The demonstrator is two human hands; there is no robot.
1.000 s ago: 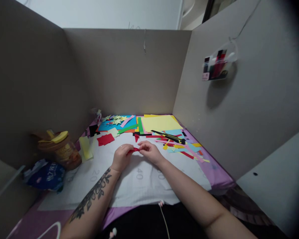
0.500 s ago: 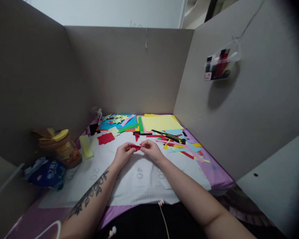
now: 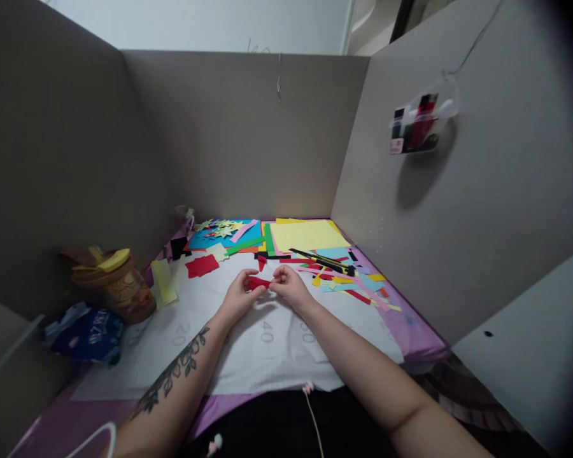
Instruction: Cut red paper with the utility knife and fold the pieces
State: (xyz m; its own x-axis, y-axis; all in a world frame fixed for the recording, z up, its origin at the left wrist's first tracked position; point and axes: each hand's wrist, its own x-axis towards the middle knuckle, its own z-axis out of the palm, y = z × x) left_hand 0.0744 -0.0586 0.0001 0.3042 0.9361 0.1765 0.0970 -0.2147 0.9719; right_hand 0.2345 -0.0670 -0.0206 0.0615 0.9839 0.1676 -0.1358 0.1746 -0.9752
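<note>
A small piece of red paper (image 3: 258,283) is held between my two hands, above the white cloth (image 3: 248,356). My left hand (image 3: 241,294) pinches its left end with thumb and fingers. At its right end, the fingertips of my right hand (image 3: 290,287) are closed on the same paper. Just beyond lies a small red paper scrap (image 3: 261,262). To the left of my hands rest red paper squares (image 3: 203,266). Fingers hide part of the held paper, so its exact folds cannot be made out.
Black-and-yellow cutting tools (image 3: 325,261) lie among coloured paper strips on the right. Pale yellow sheets (image 3: 310,235) and a blue sheet (image 3: 200,239) with cut stars are at the back. A brown tub (image 3: 119,286) and blue packet (image 3: 88,334) stand left. Grey panels (image 3: 248,140) enclose the table.
My left fingers have lifted and spread a little, and more of the red paper shows between my hands. The view has shifted very slightly.
</note>
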